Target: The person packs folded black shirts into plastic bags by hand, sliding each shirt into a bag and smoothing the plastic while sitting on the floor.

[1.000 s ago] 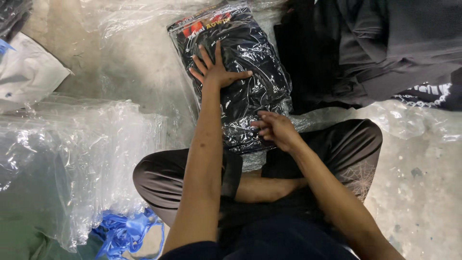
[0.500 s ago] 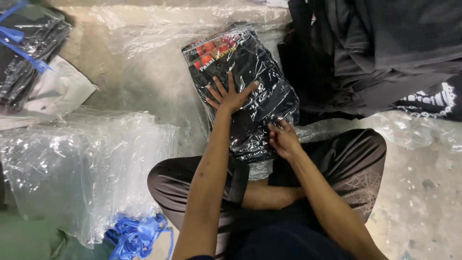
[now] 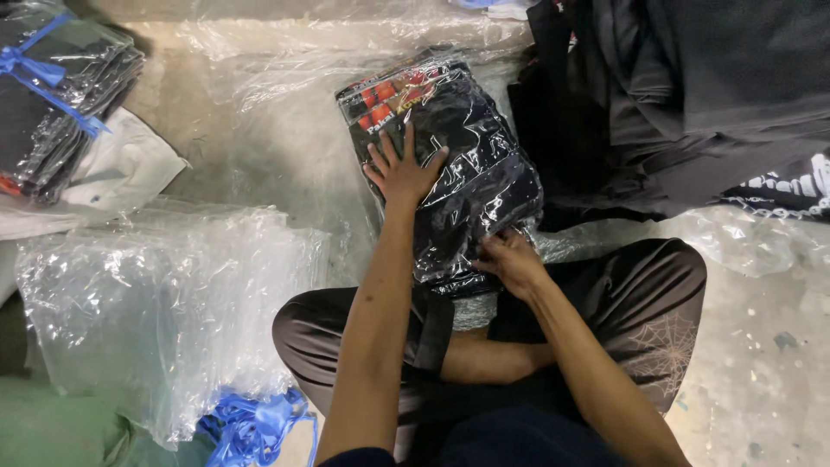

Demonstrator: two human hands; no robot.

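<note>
A sheet of clear plastic (image 3: pixel 259 130) covers the floor ahead of the person, who sits cross-legged in dark trousers (image 3: pixel 605 294). To the right lies a heap of black clothes (image 3: pixel 692 104); to the left, a stack of empty clear bags (image 3: pixel 164 303).

The bagged garment (image 3: pixel 467 173) lies on the floor just in front of the knees, its near end over the lap. Its long axis runs from the lap away and slightly leftward, with the red-and-orange printed end pointing away. It is a folded black garment sealed in shiny, wrinkled clear film.

The left hand (image 3: pixel 402 173) presses flat on its middle, fingers spread wide. The right hand (image 3: pixel 512 261) is at the near end, fingers curled on the film; whether they pinch it is hard to tell.
</note>
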